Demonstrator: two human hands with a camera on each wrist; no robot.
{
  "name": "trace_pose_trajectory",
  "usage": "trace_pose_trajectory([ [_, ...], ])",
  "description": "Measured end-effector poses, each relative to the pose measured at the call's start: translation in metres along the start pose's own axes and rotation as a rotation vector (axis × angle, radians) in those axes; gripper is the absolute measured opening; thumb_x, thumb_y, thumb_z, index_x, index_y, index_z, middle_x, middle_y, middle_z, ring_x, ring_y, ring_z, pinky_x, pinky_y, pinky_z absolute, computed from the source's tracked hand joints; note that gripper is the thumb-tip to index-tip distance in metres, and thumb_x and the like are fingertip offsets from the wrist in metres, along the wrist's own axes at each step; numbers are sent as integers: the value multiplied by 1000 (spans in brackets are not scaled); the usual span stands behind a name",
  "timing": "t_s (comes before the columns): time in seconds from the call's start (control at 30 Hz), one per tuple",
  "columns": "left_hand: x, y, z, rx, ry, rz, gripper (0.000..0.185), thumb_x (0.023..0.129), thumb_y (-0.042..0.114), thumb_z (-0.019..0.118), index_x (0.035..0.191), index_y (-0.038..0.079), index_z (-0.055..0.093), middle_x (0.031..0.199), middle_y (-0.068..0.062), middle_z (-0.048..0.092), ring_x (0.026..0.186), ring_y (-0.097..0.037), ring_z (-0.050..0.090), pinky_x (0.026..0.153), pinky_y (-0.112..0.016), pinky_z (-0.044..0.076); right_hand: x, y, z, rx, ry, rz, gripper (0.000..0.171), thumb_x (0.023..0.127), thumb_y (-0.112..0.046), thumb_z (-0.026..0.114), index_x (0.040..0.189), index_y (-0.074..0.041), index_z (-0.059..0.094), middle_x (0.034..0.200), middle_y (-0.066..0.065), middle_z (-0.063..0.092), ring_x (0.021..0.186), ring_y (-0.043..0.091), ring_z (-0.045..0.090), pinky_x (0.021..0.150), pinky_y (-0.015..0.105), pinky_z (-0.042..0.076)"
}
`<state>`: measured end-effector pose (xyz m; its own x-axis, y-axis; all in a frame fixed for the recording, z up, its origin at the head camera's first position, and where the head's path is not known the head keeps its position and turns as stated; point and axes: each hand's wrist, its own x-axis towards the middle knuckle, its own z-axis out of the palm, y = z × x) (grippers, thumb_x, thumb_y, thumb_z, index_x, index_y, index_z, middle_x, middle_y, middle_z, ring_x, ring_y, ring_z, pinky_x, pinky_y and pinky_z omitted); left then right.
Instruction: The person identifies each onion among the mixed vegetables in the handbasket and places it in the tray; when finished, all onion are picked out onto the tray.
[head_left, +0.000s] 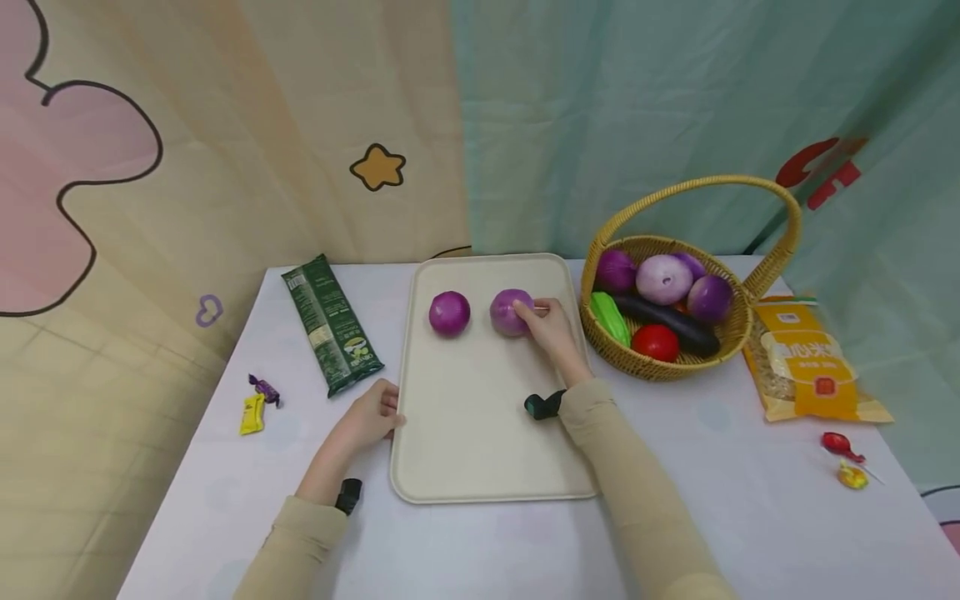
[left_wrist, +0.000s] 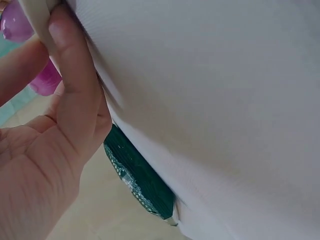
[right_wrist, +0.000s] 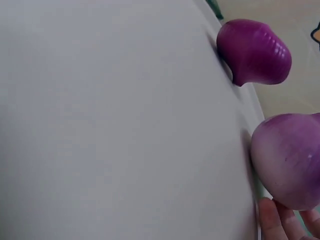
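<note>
Two purple onions sit on one cream tray (head_left: 480,450): the darker onion (head_left: 449,313) at about 11 o'clock of the tray's middle, the paler onion (head_left: 510,312) at about 1 o'clock. One wicker basket (head_left: 660,367), at 2 o'clock from the tray, holds four more onions (head_left: 663,278), one eggplant (head_left: 671,321), one tomato (head_left: 656,342) and one green vegetable (head_left: 611,317). One green packet (head_left: 331,324) lies at 10 o'clock, one yellow bag (head_left: 810,362) at 3 o'clock. Two wrapped candies (head_left: 257,403) lie at 9 o'clock, two lollipops (head_left: 846,460) at 4 o'clock. Two hands show.
</note>
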<state>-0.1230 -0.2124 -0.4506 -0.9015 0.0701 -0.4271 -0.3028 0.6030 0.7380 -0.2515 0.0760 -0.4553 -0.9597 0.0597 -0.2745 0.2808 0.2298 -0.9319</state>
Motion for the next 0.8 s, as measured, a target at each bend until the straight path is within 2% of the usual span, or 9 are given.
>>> trace_pose_trajectory([
  [0.2,0,1,1,7,14,-13,33,93,-3,59,124,-4,47,102,-16,56,88,-22,58,69,-32,58,4,4,7,-38,-16,-13,62,100,-43,54,140,3,42,133,23,56,106,28,63,91,32,56],
  [0.27,0,1,1,4,13,-21,33,93,-3,59,124,-3,47,103,-16,56,89,-22,58,69,-31,58,4,5,7,-44,-14,-18,62,101,-43,52,142,3,41,135,23,54,110,29,62,94,34,55],
  [0.37,2,3,2,2,12,-18,33,93,-3,59,124,-3,47,103,-16,56,89,-22,59,70,-31,58,3,6,3,-94,2,-54,65,101,-44,50,145,2,37,142,23,49,126,32,54,106,40,48],
  [0.5,1,4,3,8,8,-14,34,93,-3,59,124,-4,46,103,-17,56,89,-22,59,69,-32,58,-2,4,-1,-205,26,-149,70,100,-48,49,148,1,36,148,23,44,136,35,45,114,43,41],
  [0.67,-1,3,1,6,4,-15,35,93,-3,59,126,-5,45,103,-17,56,89,-22,59,69,-32,58,-18,-5,-9,-307,14,-226,62,102,-39,50,148,1,37,150,22,42,139,35,42,115,44,38],
  [0.73,-1,3,1,8,3,-10,35,93,-3,60,126,-5,45,103,-17,56,89,-23,59,69,-33,59,-30,-11,-14,-332,3,-257,56,102,-32,52,146,1,41,149,21,42,139,36,40,116,47,37],
  [0.8,-1,3,1,12,0,-1,35,93,-3,59,125,-6,45,103,-18,57,89,-23,60,69,-33,59,-43,-17,-21,-353,8,-303,52,101,-31,54,142,-1,47,147,20,46,137,37,44,113,48,40],
])
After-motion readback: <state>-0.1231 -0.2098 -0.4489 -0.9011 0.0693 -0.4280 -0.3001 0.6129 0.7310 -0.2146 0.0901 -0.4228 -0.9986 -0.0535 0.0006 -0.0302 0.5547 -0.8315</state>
